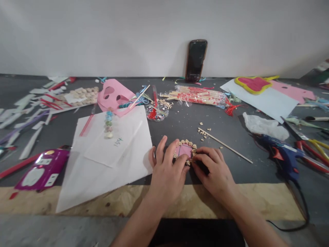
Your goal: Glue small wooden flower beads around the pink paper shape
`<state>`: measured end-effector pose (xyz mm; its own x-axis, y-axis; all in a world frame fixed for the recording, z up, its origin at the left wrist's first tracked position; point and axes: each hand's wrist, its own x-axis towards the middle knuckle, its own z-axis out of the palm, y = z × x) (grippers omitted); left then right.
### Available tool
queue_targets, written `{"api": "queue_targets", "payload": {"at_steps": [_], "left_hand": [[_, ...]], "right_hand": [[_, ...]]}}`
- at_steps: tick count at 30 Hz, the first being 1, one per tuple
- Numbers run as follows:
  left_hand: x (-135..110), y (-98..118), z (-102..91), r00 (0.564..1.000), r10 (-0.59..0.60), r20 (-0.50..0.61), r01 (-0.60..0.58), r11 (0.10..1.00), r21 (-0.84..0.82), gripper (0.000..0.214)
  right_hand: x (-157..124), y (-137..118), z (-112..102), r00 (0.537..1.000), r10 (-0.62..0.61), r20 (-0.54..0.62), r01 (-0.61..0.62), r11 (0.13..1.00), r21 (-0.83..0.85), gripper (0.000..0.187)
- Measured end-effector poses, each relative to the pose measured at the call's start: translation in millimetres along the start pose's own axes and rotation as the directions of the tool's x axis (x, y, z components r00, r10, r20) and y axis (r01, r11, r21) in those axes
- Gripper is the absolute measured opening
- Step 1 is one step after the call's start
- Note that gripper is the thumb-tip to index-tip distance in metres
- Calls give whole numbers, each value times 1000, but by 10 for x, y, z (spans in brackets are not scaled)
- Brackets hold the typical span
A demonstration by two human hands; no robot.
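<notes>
We log: bead-rimmed pink card square (pixel 185 150) between both hands, no clear long axis | left hand (pixel 167 168) curled, pressing its lower-left rim — right hand (pixel 212 168) curved against its right rim, equally near | wooden skewer (pixel 224 145) just right of square.

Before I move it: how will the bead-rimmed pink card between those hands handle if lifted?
The pink card looks thin, so it's probably light and somewhat flexible. Its rim of small wooden beads looks fragile: bending could shed some, and the loose beads nearby would likely roll or scatter. Lift it flat, supported from underneath.
</notes>
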<state>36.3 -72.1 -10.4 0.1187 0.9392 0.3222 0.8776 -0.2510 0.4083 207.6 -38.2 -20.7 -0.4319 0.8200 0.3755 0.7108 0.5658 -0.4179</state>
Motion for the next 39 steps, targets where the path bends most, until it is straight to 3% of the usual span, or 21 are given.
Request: {"api": "queue_targets", "payload": {"at_steps": [5, 12, 23, 33, 39], "left_hand": [[24, 16, -43, 999, -30, -34, 31, 999, 28, 23], [24, 23, -15, 1000, -5, 21, 3, 996, 90, 20], [20, -26, 45, 999, -33, 12, 33, 999, 14, 13], [44, 25, -33, 995, -72, 63, 68, 995, 70, 23], [36, 19, -14, 996, -72, 45, 69, 995, 68, 17]], "right_hand": [[2, -16, 3, 1000, 7, -18, -7, 1000, 11, 8], [-12, -6, -2, 1000, 10, 7, -10, 1000, 23, 10], [-31, 2, 7, 1000, 23, 19, -24, 1000, 9, 10], [-9, -20, -5, 999, 31, 17, -32, 999, 26, 9], [-20, -11, -3, 999, 32, 22, -32, 999, 19, 9]]}}
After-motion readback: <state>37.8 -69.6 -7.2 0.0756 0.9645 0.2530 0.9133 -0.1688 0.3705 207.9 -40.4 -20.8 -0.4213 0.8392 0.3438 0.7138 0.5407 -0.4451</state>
